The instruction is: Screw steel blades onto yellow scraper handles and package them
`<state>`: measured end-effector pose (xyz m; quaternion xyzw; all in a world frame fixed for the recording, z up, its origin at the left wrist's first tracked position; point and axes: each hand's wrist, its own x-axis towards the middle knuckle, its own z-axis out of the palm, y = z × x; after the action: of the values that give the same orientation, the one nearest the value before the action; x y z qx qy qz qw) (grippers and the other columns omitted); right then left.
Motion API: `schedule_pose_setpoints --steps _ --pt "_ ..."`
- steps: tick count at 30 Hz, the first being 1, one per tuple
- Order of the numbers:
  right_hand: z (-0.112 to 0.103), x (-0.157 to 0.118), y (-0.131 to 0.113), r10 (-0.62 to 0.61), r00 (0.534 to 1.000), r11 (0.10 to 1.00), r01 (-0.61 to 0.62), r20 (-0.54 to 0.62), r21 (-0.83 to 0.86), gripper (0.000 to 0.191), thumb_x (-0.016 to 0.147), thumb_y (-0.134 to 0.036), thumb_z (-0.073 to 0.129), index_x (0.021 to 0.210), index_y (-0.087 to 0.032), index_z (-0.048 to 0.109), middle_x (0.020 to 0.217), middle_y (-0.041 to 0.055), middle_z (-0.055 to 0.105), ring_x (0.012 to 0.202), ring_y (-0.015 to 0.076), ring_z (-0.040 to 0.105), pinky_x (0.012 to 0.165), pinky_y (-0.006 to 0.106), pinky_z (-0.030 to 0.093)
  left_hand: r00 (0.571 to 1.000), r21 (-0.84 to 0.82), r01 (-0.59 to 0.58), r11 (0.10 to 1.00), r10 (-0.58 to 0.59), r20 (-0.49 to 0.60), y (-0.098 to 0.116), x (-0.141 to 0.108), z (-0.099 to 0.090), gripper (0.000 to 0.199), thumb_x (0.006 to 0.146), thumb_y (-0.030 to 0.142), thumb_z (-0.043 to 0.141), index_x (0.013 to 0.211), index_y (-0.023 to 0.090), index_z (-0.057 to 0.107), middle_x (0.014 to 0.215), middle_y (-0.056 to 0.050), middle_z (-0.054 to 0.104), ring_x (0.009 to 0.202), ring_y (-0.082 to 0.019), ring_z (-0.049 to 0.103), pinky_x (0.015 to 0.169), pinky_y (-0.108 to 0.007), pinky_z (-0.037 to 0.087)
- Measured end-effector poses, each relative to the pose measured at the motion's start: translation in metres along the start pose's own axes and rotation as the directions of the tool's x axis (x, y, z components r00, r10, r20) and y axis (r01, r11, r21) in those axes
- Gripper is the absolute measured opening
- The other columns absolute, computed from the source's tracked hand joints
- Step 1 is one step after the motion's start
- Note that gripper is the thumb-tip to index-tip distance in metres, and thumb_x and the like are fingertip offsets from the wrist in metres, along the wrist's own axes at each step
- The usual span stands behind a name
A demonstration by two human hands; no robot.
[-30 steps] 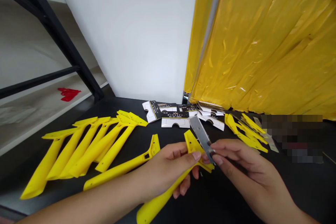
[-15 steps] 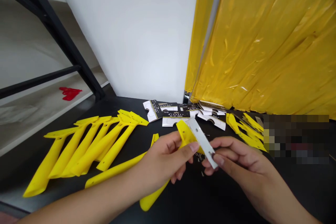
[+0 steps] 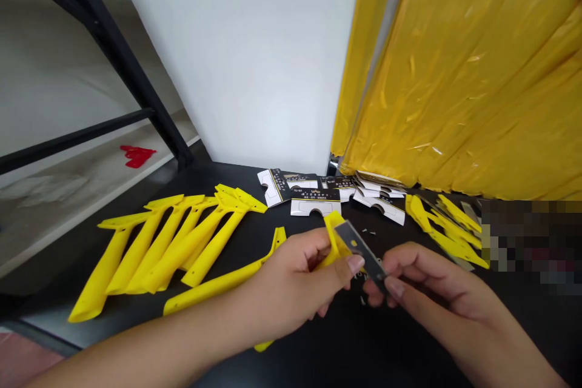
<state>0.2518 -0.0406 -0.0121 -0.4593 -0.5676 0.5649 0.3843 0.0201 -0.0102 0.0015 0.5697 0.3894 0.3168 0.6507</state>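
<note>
Okay, two bare hands working a steel razor blade (image 3: pixel 360 256) against a yellow plastic scraper (image 3: pixel 334 241), right over a black tabletop (image 3: pixel 400 351).

Behind everything there's a smooth white wall (image 3: pixel 236 54) and a glossy yellow plastic-wrapped panel (image 3: pixel 464 73). From the hands, a fanned row of long yellow scraper handles (image 3: pixel 191 248) sits at 10 o'clock, a loose spread of black-and-white cardboard backing cards (image 3: pixel 316 203) at 12, and a smaller heap of yellow scrapers (image 3: pixel 443 227) at 2. The left hand (image 3: pixel 291 279) is clenched round the scraper, its head poking out above the fingers. The right hand (image 3: pixel 431 285) pinches the blade's lower end, fingertips clear of the long edges, with the upper end against the yellow head. Bare black table is open at 6 o'clock, though tiny metal screws (image 3: pixel 369 232) lie just past the blade at 12.
</note>
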Motion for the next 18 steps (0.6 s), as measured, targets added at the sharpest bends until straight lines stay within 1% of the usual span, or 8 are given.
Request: schedule_pose_setpoints --steps 2,3,5,7,9,11,13,18 --pt "-0.003 0.0 0.001 -0.117 0.988 0.976 0.095 -0.105 -0.196 0.017 0.102 -0.046 0.069 0.099 -0.029 0.074 0.1 0.0037 0.075 0.09 0.02 0.07 0.075 0.026 0.056 0.997 0.029 0.06 0.998 -0.061 0.045 0.0 0.0 -0.001 0.033 0.101 0.051 0.066 0.093 0.019 0.06 0.079 0.003 0.063 0.046 -0.005 0.051 0.039 -0.016 0.036" --pt "-0.004 0.0 0.002 -0.162 0.978 0.956 0.122 -0.135 -0.266 0.017 0.102 -0.046 0.068 0.098 -0.029 0.073 0.101 0.0037 0.073 0.09 0.0201 0.068 0.073 0.026 0.055 0.994 0.03 0.09 0.995 -0.092 0.066 0.0 0.0 -0.001 0.033 0.101 0.051 0.066 0.093 0.019 0.06 0.081 0.002 0.065 0.046 -0.005 0.051 0.038 -0.016 0.036" --pt "-0.003 0.001 0.005 -0.17 0.979 0.935 0.123 -0.115 -0.332 0.022 0.102 -0.046 0.066 0.092 -0.028 0.07 0.094 0.0032 0.069 0.086 0.0199 0.064 0.068 0.027 0.052 0.983 0.034 0.145 0.989 -0.148 0.107 -0.001 0.0 0.0 0.036 0.101 0.054 0.064 0.093 0.019 0.061 0.082 0.001 0.067 0.044 -0.005 0.051 0.037 -0.016 0.036" --pt "-0.001 0.002 0.009 -0.105 0.991 0.941 0.073 -0.079 -0.331 0.028 0.103 -0.049 0.063 0.087 -0.027 0.067 0.085 0.0023 0.065 0.08 0.0193 0.06 0.062 0.027 0.048 0.976 0.038 0.171 0.984 -0.175 0.127 -0.001 0.0 0.0 0.04 0.101 0.055 0.061 0.089 0.018 0.061 0.079 0.001 0.066 0.043 -0.004 0.051 0.038 -0.015 0.037" --pt "0.001 0.003 0.013 -0.056 0.997 0.95 0.035 -0.059 -0.31 0.032 0.103 -0.052 0.062 0.085 -0.026 0.066 0.081 0.0015 0.062 0.078 0.0189 0.056 0.06 0.027 0.045 0.975 0.027 0.178 0.984 -0.18 0.128 -0.001 0.001 0.001 0.042 0.102 0.057 0.06 0.087 0.017 0.06 0.079 0.0 0.066 0.043 -0.004 0.051 0.038 -0.014 0.039" --pt "0.002 0.004 0.015 -0.057 0.996 0.955 0.033 -0.074 -0.296 0.033 0.104 -0.054 0.062 0.086 -0.026 0.065 0.082 0.0007 0.061 0.078 0.0184 0.054 0.062 0.028 0.044 0.977 -0.01 0.17 0.985 -0.168 0.135 -0.002 0.002 0.0 0.042 0.101 0.057 0.061 0.088 0.018 0.06 0.08 0.001 0.066 0.044 -0.004 0.053 0.038 -0.014 0.04" --pt "0.002 0.004 0.017 -0.067 0.995 0.957 0.042 -0.079 -0.289 0.034 0.104 -0.054 0.061 0.085 -0.026 0.063 0.082 0.0001 0.059 0.079 0.0181 0.054 0.065 0.028 0.043 0.977 -0.032 0.166 0.986 -0.16 0.141 -0.003 0.003 0.0 0.041 0.101 0.056 0.062 0.087 0.018 0.06 0.074 0.002 0.064 0.043 -0.004 0.053 0.037 -0.013 0.04" --pt "0.002 0.004 0.019 -0.069 0.993 0.961 0.042 -0.091 -0.274 0.036 0.104 -0.055 0.061 0.084 -0.026 0.061 0.082 -0.0006 0.058 0.079 0.0177 0.052 0.068 0.029 0.043 0.98 -0.024 0.16 0.987 -0.156 0.123 -0.004 0.004 0.001 0.04 0.101 0.055 0.064 0.084 0.018 0.06 0.064 0.005 0.058 0.041 -0.005 0.05 0.036 -0.012 0.038"
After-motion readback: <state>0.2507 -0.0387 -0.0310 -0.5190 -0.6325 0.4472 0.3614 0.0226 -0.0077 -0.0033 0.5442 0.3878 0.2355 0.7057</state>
